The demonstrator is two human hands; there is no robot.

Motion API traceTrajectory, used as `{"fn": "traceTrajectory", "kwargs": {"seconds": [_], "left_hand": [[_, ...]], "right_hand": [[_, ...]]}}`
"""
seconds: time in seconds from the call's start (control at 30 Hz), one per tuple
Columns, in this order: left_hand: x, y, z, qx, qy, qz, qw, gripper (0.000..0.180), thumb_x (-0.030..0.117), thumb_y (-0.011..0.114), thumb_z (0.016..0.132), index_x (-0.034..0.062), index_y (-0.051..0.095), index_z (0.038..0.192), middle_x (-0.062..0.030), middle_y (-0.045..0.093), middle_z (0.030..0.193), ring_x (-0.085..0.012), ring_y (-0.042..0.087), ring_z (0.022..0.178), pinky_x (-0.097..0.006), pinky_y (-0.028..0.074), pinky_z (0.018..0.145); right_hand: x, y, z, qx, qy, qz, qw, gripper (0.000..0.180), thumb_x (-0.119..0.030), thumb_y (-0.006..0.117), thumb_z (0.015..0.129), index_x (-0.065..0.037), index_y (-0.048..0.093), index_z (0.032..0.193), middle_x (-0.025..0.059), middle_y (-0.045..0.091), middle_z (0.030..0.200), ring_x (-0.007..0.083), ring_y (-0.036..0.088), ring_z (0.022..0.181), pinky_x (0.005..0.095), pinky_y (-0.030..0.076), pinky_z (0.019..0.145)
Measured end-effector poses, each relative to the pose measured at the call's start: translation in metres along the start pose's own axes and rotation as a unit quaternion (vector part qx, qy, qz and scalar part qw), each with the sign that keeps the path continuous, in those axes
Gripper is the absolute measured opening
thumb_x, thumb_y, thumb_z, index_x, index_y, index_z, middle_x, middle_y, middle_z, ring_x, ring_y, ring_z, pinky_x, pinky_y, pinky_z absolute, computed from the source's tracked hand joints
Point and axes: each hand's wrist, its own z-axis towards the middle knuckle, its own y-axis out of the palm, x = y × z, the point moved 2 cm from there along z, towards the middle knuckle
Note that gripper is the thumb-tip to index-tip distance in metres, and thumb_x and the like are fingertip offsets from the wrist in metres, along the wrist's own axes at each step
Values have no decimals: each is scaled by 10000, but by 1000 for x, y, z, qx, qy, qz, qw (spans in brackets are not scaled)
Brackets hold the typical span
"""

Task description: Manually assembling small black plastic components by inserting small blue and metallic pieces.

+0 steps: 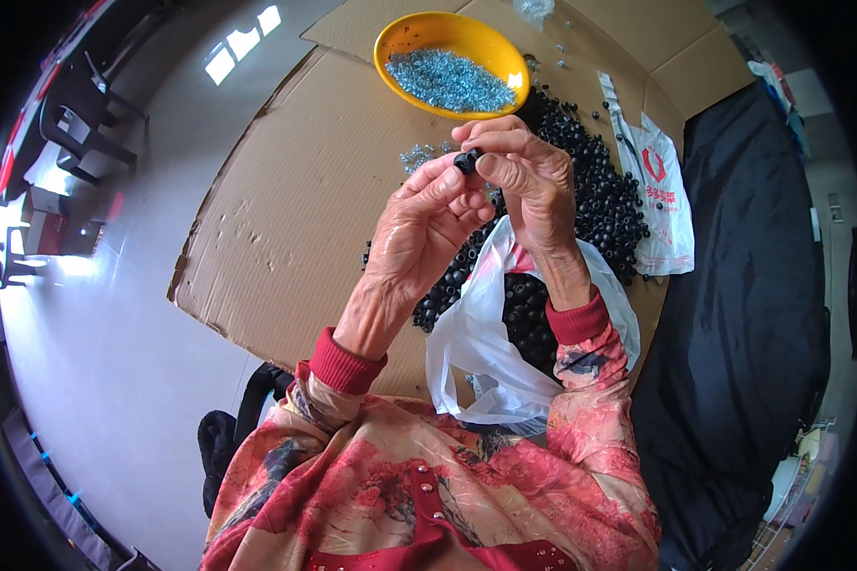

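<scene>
Head: parts (595,181) on cardboard (276,200), floor (95,333) beyond

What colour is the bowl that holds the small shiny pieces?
The bowl is yellow; it shows best in the head view.

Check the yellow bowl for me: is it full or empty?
Neither: the bowl is partly full. Small silvery-blue pieces cover much of its bottom, with bare yellow wall showing above them.

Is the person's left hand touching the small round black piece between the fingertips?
Touching: the head view shows the left hand with its thumb tip against the small round black piece.
</scene>
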Motion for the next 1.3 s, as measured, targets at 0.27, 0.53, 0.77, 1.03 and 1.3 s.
{"fn": "traceTrajectory", "kwargs": {"seconds": [0.27, 0.53, 0.77, 1.03, 1.3], "left_hand": [[6, -5, -1, 20, -27, -9, 999, 197, 175, 520, 893, 2, 533, 986, -89, 601, 846, -161, 594, 750, -340, 516, 744], [5, -1, -1, 25, -12, 3, 1000, 191, 165, 522, 891, -2, 537, 981, -87, 601, 850, -162, 594, 758, -347, 518, 750], [7, 0, -5, 49, -2, 33, 998, 185, 161, 534, 884, 0, 543, 973, -82, 603, 848, -162, 595, 756, -339, 517, 740], [6, 2, -6, 60, -19, 13, 998, 174, 162, 538, 881, 3, 546, 950, -77, 604, 839, -155, 590, 742, -329, 514, 732], [7, 1, -8, 72, -30, 5, 997, 164, 158, 537, 882, 10, 538, 952, -88, 612, 831, -152, 593, 743, -335, 515, 723]], "right_hand": [[-5, -2, 1, -27, -53, -161, 985, 130, -46, 640, 753, -34, 652, 882, 86, 589, 947, 176, 561, 938, 315, 466, 815], [-15, -1, 2, -19, -122, -269, 955, 127, -43, 632, 735, -31, 643, 861, 95, 612, 854, 196, 600, 819, 305, 483, 755], [-22, 1, 4, -56, -165, -340, 924, 110, -42, 621, 752, -26, 634, 860, 81, 615, 813, 196, 605, 761, 298, 488, 698], [-20, 1, 3, -55, -129, -307, 941, 108, -36, 618, 759, -18, 625, 866, 75, 616, 796, 163, 595, 739, 280, 484, 673], [-14, -2, 4, -54, 82, -80, 992, 105, -53, 614, 772, -14, 637, 867, 58, 624, 798, 109, 590, 739, 256, 491, 704]]}}
